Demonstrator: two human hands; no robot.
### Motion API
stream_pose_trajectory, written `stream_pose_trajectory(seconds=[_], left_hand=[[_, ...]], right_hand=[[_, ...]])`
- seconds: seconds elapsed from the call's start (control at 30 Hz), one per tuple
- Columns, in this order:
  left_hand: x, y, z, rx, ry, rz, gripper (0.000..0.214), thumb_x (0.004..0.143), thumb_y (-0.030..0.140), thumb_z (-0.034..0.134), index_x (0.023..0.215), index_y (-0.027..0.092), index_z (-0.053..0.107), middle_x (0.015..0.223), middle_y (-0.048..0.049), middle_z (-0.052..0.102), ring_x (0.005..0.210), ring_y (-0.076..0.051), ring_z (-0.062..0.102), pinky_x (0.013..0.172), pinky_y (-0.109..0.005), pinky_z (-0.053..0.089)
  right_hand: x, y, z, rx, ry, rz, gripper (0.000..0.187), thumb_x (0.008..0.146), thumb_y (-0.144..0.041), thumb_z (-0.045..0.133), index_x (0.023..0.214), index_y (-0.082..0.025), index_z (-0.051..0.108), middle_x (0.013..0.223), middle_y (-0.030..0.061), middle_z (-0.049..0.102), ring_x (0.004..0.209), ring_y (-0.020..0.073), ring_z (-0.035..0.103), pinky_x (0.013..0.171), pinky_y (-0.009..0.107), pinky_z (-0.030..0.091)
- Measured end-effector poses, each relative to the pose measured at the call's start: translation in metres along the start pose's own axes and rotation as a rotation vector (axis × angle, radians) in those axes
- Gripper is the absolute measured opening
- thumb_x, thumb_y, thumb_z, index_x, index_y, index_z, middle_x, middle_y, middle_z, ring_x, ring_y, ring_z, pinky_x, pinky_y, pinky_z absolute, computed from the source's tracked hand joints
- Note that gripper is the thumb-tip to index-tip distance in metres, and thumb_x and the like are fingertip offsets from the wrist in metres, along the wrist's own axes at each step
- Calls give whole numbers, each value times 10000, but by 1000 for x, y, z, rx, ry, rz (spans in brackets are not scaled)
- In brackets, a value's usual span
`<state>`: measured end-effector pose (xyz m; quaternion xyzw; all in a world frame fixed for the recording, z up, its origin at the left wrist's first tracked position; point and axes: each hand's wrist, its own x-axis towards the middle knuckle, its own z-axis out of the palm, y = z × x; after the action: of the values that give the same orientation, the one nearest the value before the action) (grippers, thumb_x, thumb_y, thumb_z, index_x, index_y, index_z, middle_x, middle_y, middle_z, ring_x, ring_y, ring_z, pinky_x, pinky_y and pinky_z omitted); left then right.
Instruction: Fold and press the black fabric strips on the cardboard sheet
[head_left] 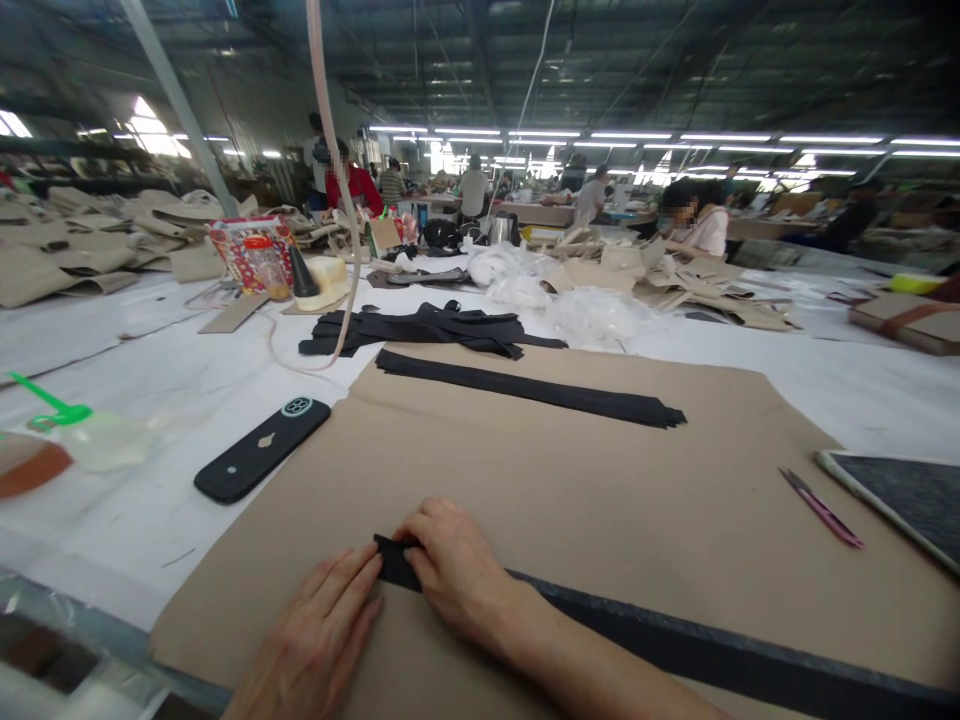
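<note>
A long black strip [675, 645] lies along the near edge of a brown cardboard sheet [570, 480]. My right hand [457, 570] presses down on the strip's left end, fingers curled over it. Flat on the cardboard, my left hand [322, 630] has its fingertips touching that same end. A second black strip [525, 390] lies across the far part of the sheet. Behind it sits a pile of more black strips [427, 330].
A black phone-like case [262, 450] lies left of the cardboard, a pink cutter [821, 508] and a dark board [900, 495] at the right. A hose [330, 180] hangs over the table. Clear plastic bags, cardboard pieces and several seated workers fill the background.
</note>
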<state>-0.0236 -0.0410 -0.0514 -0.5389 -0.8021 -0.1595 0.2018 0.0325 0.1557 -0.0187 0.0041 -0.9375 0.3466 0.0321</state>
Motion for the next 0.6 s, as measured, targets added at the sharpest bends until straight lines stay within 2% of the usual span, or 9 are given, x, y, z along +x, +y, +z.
stream_pose_trajectory(seconds=[0.23,0.43,0.6], left_hand=[[-4,-9,1,93,-28,65,390,905,308,491,1269,171,529,1283,-47,598,1163,-186,567,999,-289,462],[-5,-9,2,95,-31,62,397,902,315,497,1273,179,531,1301,-47,582,1179,-184,552,1023,-282,433],[-6,-10,2,108,-42,64,389,920,324,464,1277,184,529,1302,-43,578,1174,-175,552,1023,-285,429]], right_hand=[[-5,-2,2,-74,3,-86,246,881,-101,459,1016,-183,646,959,55,583,924,163,518,861,253,423],[-9,0,2,-123,-14,-144,289,841,-50,470,1042,-191,623,984,52,565,926,165,489,871,248,417],[-12,5,7,-212,-1,-216,263,866,-51,480,1069,-174,592,1004,52,554,937,162,463,877,250,400]])
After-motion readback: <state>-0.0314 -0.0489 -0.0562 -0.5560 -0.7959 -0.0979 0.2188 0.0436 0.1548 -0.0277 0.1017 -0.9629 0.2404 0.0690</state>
